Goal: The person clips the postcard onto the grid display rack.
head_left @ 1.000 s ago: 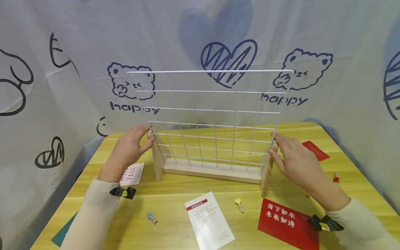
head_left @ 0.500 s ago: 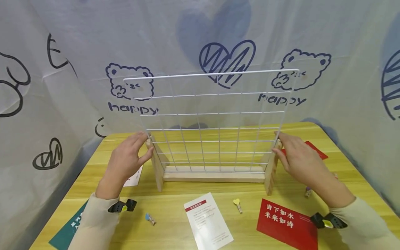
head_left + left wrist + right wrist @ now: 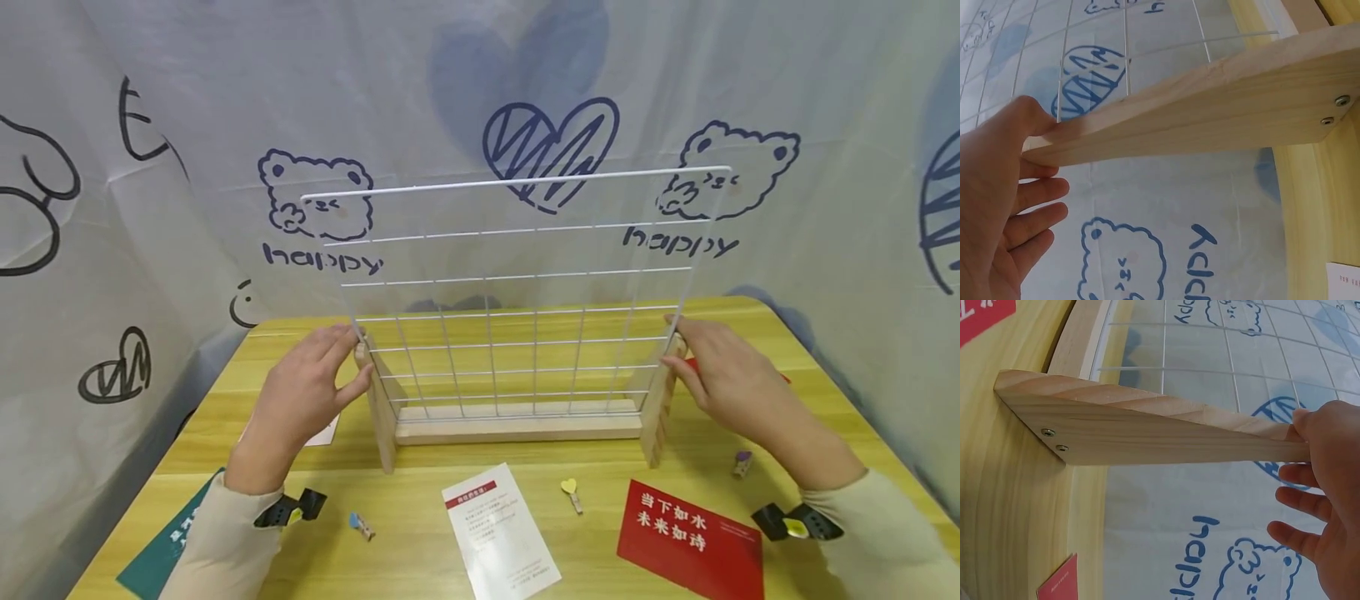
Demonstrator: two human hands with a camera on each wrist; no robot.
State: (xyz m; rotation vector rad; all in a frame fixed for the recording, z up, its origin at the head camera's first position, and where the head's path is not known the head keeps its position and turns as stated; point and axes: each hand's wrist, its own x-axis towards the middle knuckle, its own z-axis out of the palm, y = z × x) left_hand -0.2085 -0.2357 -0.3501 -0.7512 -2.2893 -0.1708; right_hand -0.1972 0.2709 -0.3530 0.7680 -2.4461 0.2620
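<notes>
Left hand [image 3: 302, 387], right hand [image 3: 738, 379] each pinch a wooden side post [image 3: 379, 412] | wire rack [image 3: 519, 427] stands on the bench [image 3: 408, 500], between them | left end's swung nearer, now it's almost square-on!

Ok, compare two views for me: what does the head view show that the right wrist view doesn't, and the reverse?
Only the head view: the left hand pinching the left upright, plus the white card, teal card, blue clip and yellow clip on the table.

Only the right wrist view: two screws low on the outer face of the right upright.

Both: the right hand pinching that upright near its top, the wire grid, the table and two red cards.
</notes>
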